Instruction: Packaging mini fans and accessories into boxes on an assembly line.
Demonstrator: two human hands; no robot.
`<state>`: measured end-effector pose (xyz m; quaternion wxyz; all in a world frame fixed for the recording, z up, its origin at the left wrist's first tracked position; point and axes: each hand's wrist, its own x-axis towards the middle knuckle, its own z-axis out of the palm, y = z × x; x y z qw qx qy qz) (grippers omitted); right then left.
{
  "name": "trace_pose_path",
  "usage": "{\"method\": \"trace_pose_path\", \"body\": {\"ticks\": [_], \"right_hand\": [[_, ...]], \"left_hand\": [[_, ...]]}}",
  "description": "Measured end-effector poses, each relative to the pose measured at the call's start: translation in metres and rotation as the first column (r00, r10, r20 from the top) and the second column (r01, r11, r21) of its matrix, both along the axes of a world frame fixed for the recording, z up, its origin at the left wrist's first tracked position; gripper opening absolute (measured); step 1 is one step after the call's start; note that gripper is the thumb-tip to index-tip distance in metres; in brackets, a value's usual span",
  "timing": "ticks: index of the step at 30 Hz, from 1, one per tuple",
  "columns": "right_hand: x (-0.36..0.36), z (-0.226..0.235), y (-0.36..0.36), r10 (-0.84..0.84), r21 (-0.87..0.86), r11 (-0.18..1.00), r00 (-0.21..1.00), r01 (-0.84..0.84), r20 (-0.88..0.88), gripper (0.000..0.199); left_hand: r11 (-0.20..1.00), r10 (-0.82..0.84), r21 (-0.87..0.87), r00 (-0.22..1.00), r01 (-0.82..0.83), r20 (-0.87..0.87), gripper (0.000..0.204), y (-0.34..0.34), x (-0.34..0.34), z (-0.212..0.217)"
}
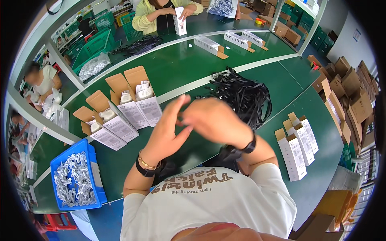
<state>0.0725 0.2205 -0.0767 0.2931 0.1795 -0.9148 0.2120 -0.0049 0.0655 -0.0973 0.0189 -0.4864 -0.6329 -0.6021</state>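
Over the near part of the green table (237,154), my two hands are raised close together. My left hand (171,126) is open, its thumb apart from the stretched fingers, and holds nothing that I can see. Beside it, my right hand (217,120) is smeared by motion, and its fingers cannot be made out. Just beyond the right hand lies a tangled pile of black straps (253,94). Left of my hands stand several white boxes (128,112) with raised brown flaps and white wrapped items inside.
At the left edge, a blue bin (96,176) holds bundled white cables (74,176). Three white boxes (293,158) stand on the right. Farther back lie more white boxes (209,45), and a person (167,14) opposite handles another. Cardboard cartons (354,92) are heaped beyond the right edge.
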Motion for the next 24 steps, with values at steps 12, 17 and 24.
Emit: {"method": "trace_pose_path", "body": {"ticks": [12, 17, 24], "right_hand": [[0.007, -0.017, -0.016, 0.106, -0.254, 0.965, 0.986, -0.071, 0.128, 0.006], [-0.006, -0.01, -0.046, 0.55, -0.344, 0.775, 0.834, -0.529, -0.043, 0.006], [-0.003, -0.009, -0.032, 0.515, -0.368, 0.778, 0.853, -0.509, -0.091, 0.008]], "left_hand": [[0.959, 0.258, 0.048, 0.932, -0.279, 0.255, 0.021, -0.079, -0.062, 0.012], [0.898, -0.356, -0.212, 0.92, 0.385, 0.164, 0.027, -0.014, -0.036, -0.02], [0.672, -0.631, 0.614, -0.114, 0.414, 0.767, 0.033, -0.039, -0.045, -0.236]]}}
